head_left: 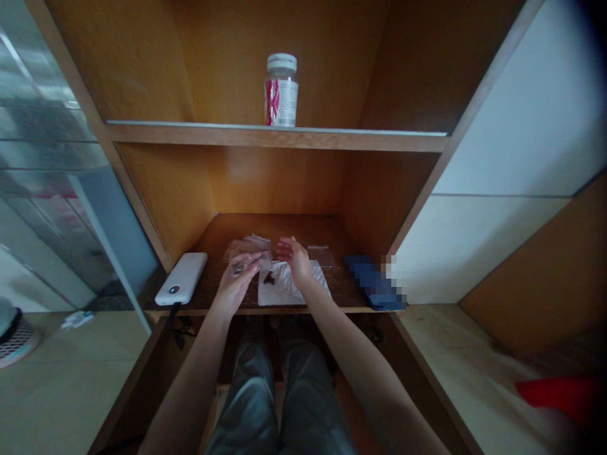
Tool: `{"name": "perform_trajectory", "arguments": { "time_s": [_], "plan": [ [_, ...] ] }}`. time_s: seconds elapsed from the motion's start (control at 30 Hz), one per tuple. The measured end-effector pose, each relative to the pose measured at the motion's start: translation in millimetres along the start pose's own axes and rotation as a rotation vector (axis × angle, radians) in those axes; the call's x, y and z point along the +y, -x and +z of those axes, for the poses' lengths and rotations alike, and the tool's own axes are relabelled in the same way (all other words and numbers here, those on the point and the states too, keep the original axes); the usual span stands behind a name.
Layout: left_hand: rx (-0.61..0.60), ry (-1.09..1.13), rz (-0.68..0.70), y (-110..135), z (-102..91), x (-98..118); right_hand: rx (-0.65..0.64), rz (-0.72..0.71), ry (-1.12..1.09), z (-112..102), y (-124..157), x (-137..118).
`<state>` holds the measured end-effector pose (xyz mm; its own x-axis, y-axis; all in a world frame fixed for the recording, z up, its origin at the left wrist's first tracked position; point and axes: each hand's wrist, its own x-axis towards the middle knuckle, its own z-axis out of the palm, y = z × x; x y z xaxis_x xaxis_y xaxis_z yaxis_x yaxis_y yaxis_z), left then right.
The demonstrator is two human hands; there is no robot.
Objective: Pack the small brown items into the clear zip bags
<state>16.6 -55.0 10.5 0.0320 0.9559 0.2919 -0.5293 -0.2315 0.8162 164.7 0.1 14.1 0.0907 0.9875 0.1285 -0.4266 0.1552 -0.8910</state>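
My left hand (pixel 237 283) pinches a small clear plastic bag (pixel 265 260) between thumb and fingers. Behind it, several more clear zip bags (pixel 239 248) overlap on the wooden shelf. My right hand (pixel 296 260) hovers with fingers apart over a sheet of white paper (pixel 271 294), and I see nothing in it. A few small dark brown pieces (pixel 269 278) lie on the paper's left part. Just right of that hand, another clear bag (pixel 321 255) rests flat.
A white power bank (pixel 183 279) with a black cable sits left; a dark blue, partly pixelated flat object (pixel 370 281) lies right. On the upper shelf (pixel 227 134) stands a white-capped bottle (pixel 282 91). Cabinet side walls flank both hands. Below is an open drawer (pixel 403 354).
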Motion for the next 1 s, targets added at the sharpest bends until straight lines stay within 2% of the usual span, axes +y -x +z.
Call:
{"name": "perform_trajectory", "arguments": {
  "time_s": [0.07, 0.23, 0.33, 0.57, 0.9, 1.0],
  "plan": [
    [0.001, -0.035, -0.032, -2.2, -3.8, -2.8, 0.025, -0.014, -0.021, 3.2, -0.3, 14.9],
    [0.035, -0.274, -0.112, -9.9, -11.6, -9.3, -0.028, 0.019, -0.011, 7.6, -0.9, 43.5],
    [-0.01, -0.394, -0.133, -15.5, -9.9, -6.8, -0.056, 0.021, 0.038, 7.0, -1.0, 52.0],
    [-0.137, -0.493, -0.199, -30.9, 2.3, 5.5, -0.076, 0.006, 0.114, 4.5, -0.9, 55.6],
    [-0.182, -0.534, -0.199, -36.8, 8.8, 13.9, -0.078, 0.008, 0.055, 3.9, 0.1, 52.9],
    [-0.163, -0.568, -0.169, -38.4, 7.9, 15.6, -0.073, -0.067, 0.12, 3.2, 0.9, 52.6]
  ]
}}
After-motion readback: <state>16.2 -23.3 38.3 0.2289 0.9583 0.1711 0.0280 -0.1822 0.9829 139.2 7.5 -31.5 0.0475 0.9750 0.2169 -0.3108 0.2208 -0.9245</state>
